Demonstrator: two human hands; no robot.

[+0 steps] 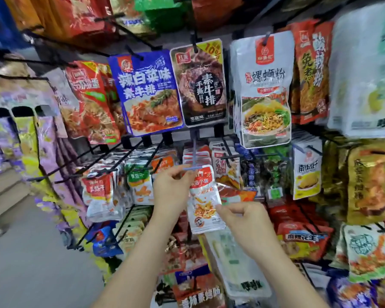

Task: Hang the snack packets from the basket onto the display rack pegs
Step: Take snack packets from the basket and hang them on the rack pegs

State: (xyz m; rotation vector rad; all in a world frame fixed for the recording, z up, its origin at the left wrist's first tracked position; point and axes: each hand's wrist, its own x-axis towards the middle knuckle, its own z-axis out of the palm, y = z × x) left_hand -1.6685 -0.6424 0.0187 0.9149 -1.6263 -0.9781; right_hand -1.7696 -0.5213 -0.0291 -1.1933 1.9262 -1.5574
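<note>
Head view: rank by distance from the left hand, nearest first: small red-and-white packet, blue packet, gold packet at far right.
1. small red-and-white packet: pinched at its top by the left hand, just right of it.
2. blue packet: upper row, above the hand, slightly left.
3. gold packet: far right of the rack.

Heavy smear on the left-side packets (pixel 20 134), labels unreadable. Upper edge cuts off the top-row packets (pixel 165 16). Top corner of the red-white packet (pixel 203 207) sits behind the left hand (pixel 171 190); can't tell if it's on the blue peg (pixel 194 152).
</note>
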